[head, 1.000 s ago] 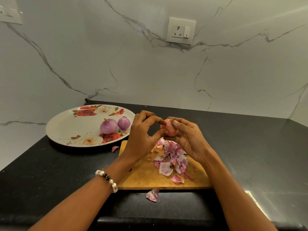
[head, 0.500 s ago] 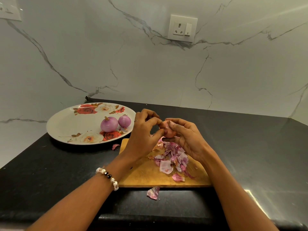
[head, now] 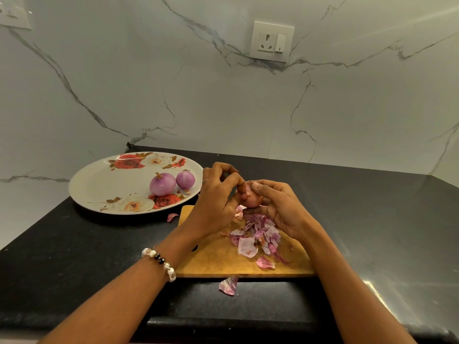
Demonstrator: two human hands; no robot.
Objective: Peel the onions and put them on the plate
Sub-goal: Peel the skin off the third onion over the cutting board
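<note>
Held above the far end of a cutting board [head: 213,261]: one small onion [head: 250,198], partly skinned, gripped between both hands. Right hand [head: 280,209] cupped around it from the side, thumb curled over the top. Left hand [head: 216,202] curled beside it, thumb and forefinger pinching at the top of the onion. Beaded bracelet [head: 160,263] on the left wrist. Below, heaped on the board, a pile of peels [head: 255,237]; one loose peel [head: 228,285] on the black counter [head: 372,232]. To the left, two peeled onions [head: 162,184] side by side on a flowered plate [head: 99,184].
</note>
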